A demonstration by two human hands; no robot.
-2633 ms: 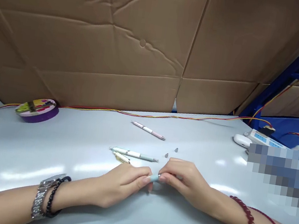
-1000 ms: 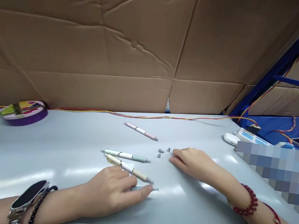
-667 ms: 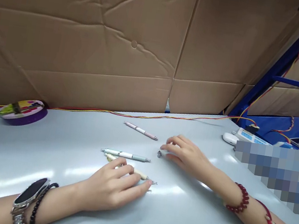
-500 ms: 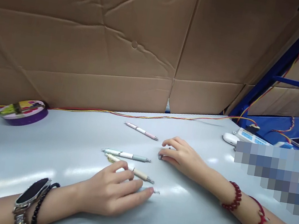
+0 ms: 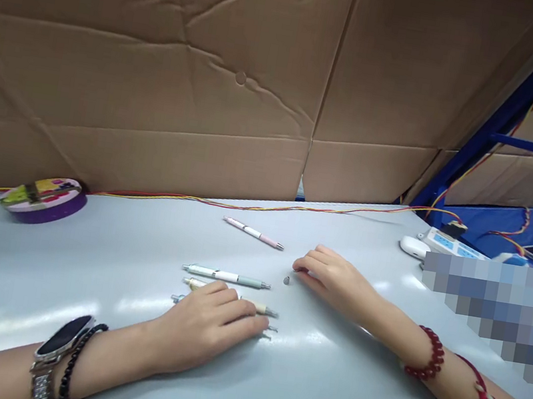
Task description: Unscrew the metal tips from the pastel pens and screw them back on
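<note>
My left hand (image 5: 214, 323) lies palm down with bent fingers on a light-blue pen (image 5: 176, 298), whose blue end and metal tip show on either side of it. Partly under the same fingers is a cream pen (image 5: 265, 308). Just beyond lies a pale green and white pen (image 5: 226, 277), and farther back a pink and white pen (image 5: 254, 233). My right hand (image 5: 328, 273) rests with its fingers drawn together; whatever is at the fingertips is too small to name. Left of those fingertips stands a small grey metal cone-shaped piece (image 5: 287, 280), apart from the hand.
A round purple-sided box (image 5: 49, 212) sits at the back left of the white table (image 5: 138, 240). Red and yellow wires (image 5: 245, 207) run along the cardboard wall (image 5: 212, 96). A power strip (image 5: 451, 244) and a white case (image 5: 413, 248) are at the right.
My right hand has drawn back slightly rightward from the small metal piece, its fingers closing together. My left hand and the light-blue pen have shifted a little toward the cream pen.
</note>
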